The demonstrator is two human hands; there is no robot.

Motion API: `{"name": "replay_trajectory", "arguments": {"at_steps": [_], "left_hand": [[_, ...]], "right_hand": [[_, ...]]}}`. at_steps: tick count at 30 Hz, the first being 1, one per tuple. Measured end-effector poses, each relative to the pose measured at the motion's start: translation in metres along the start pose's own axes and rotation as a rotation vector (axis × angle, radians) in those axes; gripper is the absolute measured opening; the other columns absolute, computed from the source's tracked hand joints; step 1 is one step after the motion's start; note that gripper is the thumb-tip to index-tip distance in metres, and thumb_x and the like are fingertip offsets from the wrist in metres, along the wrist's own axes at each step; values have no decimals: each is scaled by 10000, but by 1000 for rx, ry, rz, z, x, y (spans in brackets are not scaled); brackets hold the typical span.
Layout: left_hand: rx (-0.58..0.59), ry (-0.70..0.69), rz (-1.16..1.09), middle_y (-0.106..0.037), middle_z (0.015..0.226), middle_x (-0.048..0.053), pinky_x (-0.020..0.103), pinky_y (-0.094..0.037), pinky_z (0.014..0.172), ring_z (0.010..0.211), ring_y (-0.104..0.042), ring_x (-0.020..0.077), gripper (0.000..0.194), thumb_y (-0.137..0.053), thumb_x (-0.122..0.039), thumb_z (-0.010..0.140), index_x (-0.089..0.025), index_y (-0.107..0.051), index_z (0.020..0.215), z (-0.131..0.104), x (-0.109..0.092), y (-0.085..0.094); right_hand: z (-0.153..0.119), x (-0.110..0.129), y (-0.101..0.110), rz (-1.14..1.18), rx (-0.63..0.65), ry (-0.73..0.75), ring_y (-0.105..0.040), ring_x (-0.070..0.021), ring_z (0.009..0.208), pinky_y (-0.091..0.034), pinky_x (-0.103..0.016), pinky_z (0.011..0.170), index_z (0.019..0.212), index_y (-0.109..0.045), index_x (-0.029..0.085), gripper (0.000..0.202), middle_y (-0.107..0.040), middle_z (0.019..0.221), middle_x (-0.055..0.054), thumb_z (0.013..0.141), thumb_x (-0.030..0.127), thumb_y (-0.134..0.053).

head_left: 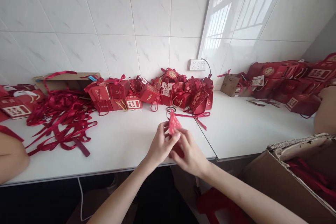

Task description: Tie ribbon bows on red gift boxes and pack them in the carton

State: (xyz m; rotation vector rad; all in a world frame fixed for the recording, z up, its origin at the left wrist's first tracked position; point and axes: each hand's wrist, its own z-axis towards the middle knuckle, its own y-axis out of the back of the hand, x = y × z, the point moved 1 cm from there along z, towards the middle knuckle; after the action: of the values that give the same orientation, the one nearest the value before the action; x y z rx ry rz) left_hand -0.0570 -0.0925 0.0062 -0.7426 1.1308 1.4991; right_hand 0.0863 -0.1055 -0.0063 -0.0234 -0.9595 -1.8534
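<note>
My left hand (160, 143) and my right hand (189, 152) meet above the table's front edge, fingers closed around a small red gift box (173, 124). Its pointed upper part with pale print sticks up between them, slightly blurred; the lower part is mostly hidden by my fingers. Just beyond my hands lie a black ring-shaped band (171, 109) and a dark red ribbon (201, 114) on the white table (118, 140). Behind these stands a pile of finished-looking red gift boxes (181, 99) with gold print, ribbons and cord handles.
A heap of red ribbons (65, 112) spills from a cardboard box (42, 83) at left. Scissors (256, 103) lie near stacked red boxes (286, 87) at right. An open carton (291, 178) stands front right. Other people's arms (12, 157) show at both sides.
</note>
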Motion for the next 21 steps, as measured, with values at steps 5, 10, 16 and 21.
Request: {"name": "replay_trajectory", "arguments": {"at_steps": [5, 10, 16, 21], "left_hand": [[90, -54, 77, -576, 699, -8, 242, -461, 644, 677, -549, 135, 275, -471, -404, 856, -174, -570, 744, 11, -11, 12], [149, -73, 70, -639, 804, 23, 266, -487, 735, 784, -603, 162, 238, -514, -388, 839, -171, -607, 810, 17, -12, 17], [-97, -177, 90, -650, 826, 17, 277, -524, 770, 822, -642, 154, 237, -598, -326, 788, -195, -524, 971, 22, -14, 9], [-137, -343, 225, -647, 835, 14, 244, -537, 698, 791, -643, 136, 181, -582, -315, 800, -204, -507, 922, 20, -17, 9]], "right_hand": [[7, 10, 3, -84, -224, -44, -506, -237, 1040, -475, -442, 880, 1054, -501, 213, 201, -476, 1067, -111, 854, 206, -495], [16, -2, 8, -225, -355, -84, -502, -258, 1033, -457, -467, 859, 1013, -490, 212, 190, -475, 1098, -121, 838, 251, -555], [23, 3, 4, -221, -375, -36, -539, -183, 748, -494, -327, 656, 908, -460, 215, 68, -542, 830, -47, 860, 187, -499], [22, 6, 6, -345, -380, 14, -546, -164, 677, -457, -272, 562, 860, -471, 205, 26, -568, 760, -37, 875, 192, -487]]}}
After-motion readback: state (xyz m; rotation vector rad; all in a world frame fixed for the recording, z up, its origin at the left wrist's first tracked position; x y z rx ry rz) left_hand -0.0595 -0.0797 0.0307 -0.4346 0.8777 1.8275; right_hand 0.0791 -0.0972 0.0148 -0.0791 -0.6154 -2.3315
